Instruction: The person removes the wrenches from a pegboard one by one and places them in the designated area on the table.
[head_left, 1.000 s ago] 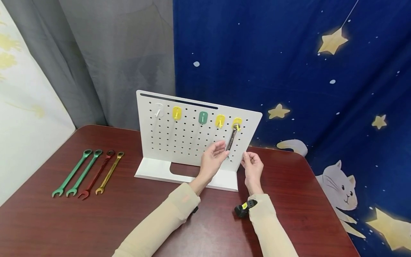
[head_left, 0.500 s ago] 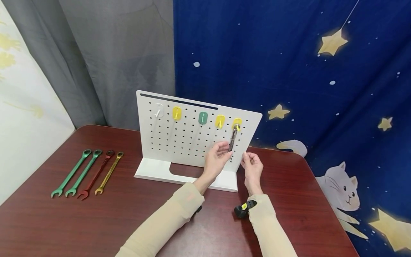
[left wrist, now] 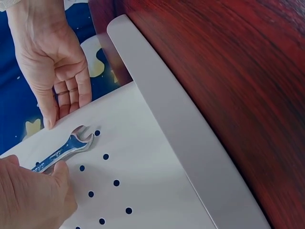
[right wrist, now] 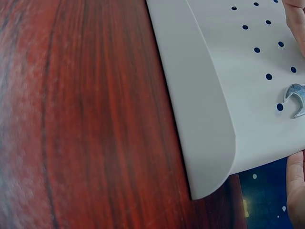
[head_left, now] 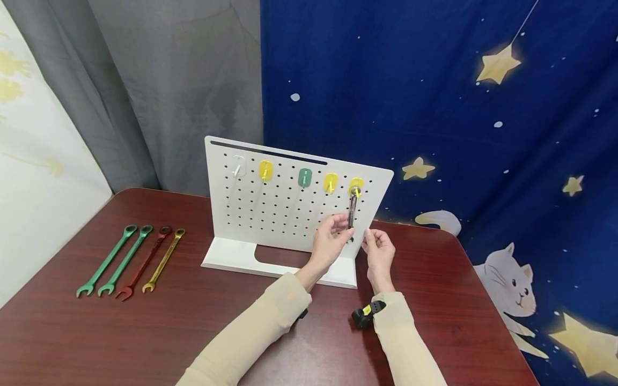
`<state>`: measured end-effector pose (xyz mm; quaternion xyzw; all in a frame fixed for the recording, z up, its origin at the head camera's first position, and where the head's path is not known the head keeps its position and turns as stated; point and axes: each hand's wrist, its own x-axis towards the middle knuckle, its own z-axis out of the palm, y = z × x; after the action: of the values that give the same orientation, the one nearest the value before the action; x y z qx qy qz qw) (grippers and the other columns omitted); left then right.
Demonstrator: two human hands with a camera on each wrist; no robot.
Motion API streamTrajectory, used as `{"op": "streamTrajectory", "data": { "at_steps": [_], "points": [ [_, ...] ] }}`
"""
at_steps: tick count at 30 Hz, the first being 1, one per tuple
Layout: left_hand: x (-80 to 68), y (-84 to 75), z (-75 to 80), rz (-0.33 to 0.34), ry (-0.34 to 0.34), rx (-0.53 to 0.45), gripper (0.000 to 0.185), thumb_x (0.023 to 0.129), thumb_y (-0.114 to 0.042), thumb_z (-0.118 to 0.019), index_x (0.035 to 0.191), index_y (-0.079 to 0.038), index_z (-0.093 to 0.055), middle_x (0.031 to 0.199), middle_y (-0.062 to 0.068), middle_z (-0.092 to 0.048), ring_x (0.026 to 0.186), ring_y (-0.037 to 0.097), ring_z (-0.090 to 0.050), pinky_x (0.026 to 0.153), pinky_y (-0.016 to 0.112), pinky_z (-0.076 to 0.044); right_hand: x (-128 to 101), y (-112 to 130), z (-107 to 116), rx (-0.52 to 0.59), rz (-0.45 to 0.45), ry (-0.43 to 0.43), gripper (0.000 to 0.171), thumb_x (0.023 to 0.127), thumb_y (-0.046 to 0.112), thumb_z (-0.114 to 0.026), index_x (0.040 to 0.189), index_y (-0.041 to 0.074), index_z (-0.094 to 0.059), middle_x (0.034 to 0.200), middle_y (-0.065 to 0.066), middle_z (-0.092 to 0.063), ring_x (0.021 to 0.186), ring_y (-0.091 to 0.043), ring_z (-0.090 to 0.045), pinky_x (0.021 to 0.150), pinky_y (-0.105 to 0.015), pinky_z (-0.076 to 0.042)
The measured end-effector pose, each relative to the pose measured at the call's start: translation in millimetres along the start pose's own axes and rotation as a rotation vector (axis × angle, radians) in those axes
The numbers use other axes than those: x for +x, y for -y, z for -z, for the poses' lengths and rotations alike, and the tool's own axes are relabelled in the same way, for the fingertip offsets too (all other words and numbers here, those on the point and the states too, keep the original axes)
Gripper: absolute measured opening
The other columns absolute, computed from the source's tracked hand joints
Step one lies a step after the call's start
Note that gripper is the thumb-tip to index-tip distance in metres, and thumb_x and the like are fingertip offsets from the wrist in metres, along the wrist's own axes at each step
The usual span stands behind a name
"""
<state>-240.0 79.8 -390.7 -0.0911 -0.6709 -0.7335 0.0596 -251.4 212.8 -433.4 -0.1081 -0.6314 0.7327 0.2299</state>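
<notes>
A silver combination wrench (head_left: 352, 210) hangs by its ring end from the rightmost yellow hook (head_left: 355, 185) on a white pegboard (head_left: 217, 187). My left hand (head_left: 328, 244) pinches its lower shaft between thumb and fingers. In the left wrist view the open-ended jaw of the wrench (left wrist: 78, 143) sticks out past my left hand (left wrist: 35, 195), close over the board. At the board's right edge, my right hand (head_left: 380, 254) grips the rim, its thumb and fingertips right at the edge. The right wrist view catches only part of the wrench head (right wrist: 296, 99).
On the table's left lie two green wrenches (head_left: 107, 261), a red wrench (head_left: 145, 262) and a gold wrench (head_left: 164, 260). More hooks line the board: clear (head_left: 238, 166), yellow (head_left: 265, 170), green (head_left: 304, 177) and yellow (head_left: 330, 183). Curtains hang behind the brown table (head_left: 120, 343).
My left hand has shifted slightly right with the lower end of the wrench, which swings from a slant to nearly straight down. My right hand stays at the board's edge.
</notes>
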Motion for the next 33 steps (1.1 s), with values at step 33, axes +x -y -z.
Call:
{"op": "streamTrajectory", "data": {
  "at_steps": [33],
  "points": [
    [-11.0,-0.1,10.6,-0.05,0.068,0.067,0.02,0.088,-0.01,-0.066,0.107,-0.003,-0.066,0.096,0.014,-0.067,0.083,0.016,-0.062,0.075,0.023,-0.051,-10,16,-3,-0.011,-0.001,0.015,0.007,0.09,0.006,-0.062,0.085,0.003,-0.058,0.071,0.002,-0.061,0.069,-0.005,-0.058,0.068,-0.021,-0.055]
  ]
}}
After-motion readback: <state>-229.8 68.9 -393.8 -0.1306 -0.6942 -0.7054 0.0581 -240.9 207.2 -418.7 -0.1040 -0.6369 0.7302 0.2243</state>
